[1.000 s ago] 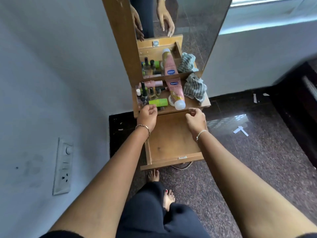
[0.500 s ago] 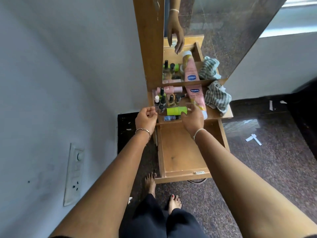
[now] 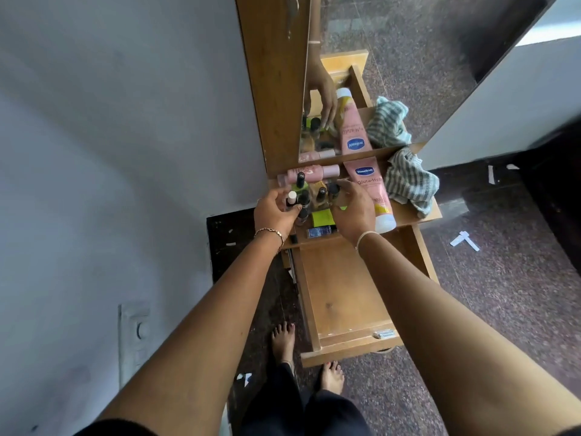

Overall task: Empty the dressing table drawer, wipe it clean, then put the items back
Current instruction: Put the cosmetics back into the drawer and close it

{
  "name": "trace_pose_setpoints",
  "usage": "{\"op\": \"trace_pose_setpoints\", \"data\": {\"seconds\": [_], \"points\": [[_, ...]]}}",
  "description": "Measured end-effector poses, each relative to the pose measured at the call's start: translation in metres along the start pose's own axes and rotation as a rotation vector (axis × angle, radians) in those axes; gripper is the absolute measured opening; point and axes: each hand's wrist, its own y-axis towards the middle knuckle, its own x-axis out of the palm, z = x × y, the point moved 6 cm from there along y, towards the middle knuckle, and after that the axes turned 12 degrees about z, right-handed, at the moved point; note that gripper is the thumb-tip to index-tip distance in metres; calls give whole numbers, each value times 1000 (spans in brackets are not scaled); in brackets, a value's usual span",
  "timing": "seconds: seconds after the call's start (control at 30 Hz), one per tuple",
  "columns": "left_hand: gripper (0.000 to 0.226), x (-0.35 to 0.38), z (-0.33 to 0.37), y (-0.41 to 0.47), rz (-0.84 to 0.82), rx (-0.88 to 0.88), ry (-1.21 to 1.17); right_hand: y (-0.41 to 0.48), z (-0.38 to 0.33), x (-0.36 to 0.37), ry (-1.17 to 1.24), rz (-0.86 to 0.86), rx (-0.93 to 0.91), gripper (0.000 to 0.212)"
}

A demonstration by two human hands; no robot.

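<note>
The wooden drawer (image 3: 345, 294) is pulled out and holds nothing. Above it, the dressing table top (image 3: 408, 215) carries several nail polish bottles (image 3: 321, 194), a pink tube (image 3: 314, 173), a pink Vaseline lotion tube (image 3: 372, 190), a green item (image 3: 322, 217), a small dark item (image 3: 319, 231) and a striped cloth (image 3: 408, 184). My left hand (image 3: 276, 212) curls around the leftmost bottles, a white-capped one and a black-capped one. My right hand (image 3: 353, 209) cups the cluster from the right, fingers apart, fingertips by a black cap. It hides part of the green item.
A mirror (image 3: 408, 58) rises behind the top and reflects the items and a hand. A grey wall with a switch plate (image 3: 135, 338) is close on the left. My bare feet (image 3: 283, 338) stand by the drawer front. Paper scraps (image 3: 465, 242) lie on the speckled floor.
Both hands moved from the drawer's back edge up onto the table top. They now close in on the nail polish bottles from either side. The camera moved nearer.
</note>
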Motion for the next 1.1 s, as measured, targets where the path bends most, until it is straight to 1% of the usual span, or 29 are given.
{"op": "trace_pose_setpoints", "data": {"seconds": [0.2,0.37,0.47,0.57,0.67,0.87,1.0,1.1], "points": [[25,4,-5,11,5,32,12,5,0,3,-5,58,8,41],[24,6,-8,15,1,54,11,9,-1,8,-52,48,-15,38],[22,5,-10,16,17,75,15,10,-3,8,-88,38,-62,38],[24,1,-10,16,54,76,24,9,-4,7,-118,33,-136,36],[27,-6,-6,12,113,76,-9,10,-5,2,-112,51,-152,31],[25,-26,8,-9,215,80,-56,-6,-7,-31,-4,60,-190,31],[23,-32,21,-35,264,104,-108,-26,3,-64,28,66,-234,22],[22,-22,30,-60,266,142,-127,-43,21,-87,84,88,-249,17]]}}
